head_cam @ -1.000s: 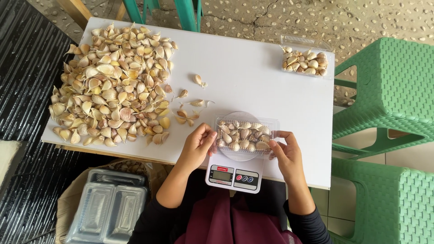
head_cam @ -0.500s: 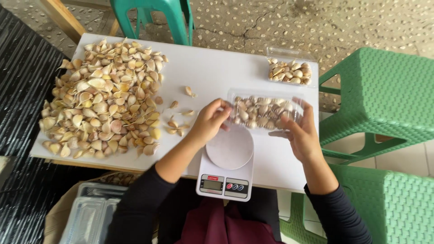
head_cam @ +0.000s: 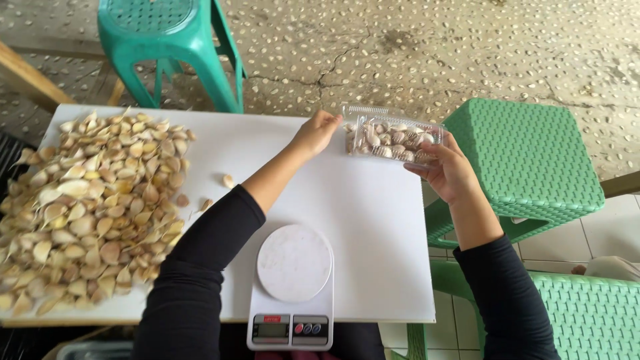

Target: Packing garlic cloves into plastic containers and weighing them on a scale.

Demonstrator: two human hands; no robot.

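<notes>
Holding clear garlic-filled box (head_cam: pixel 393 140)

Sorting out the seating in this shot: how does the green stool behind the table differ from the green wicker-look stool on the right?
The teal stool has a round perforated seat on slim splayed legs; the wicker-look stool is a square, boxy block with woven-pattern sides. The teal stool is bluer, the wicker-look one a lighter green. The teal one stands beyond the table, the other beside its right edge. Both look plastic and unoccupied.
</notes>
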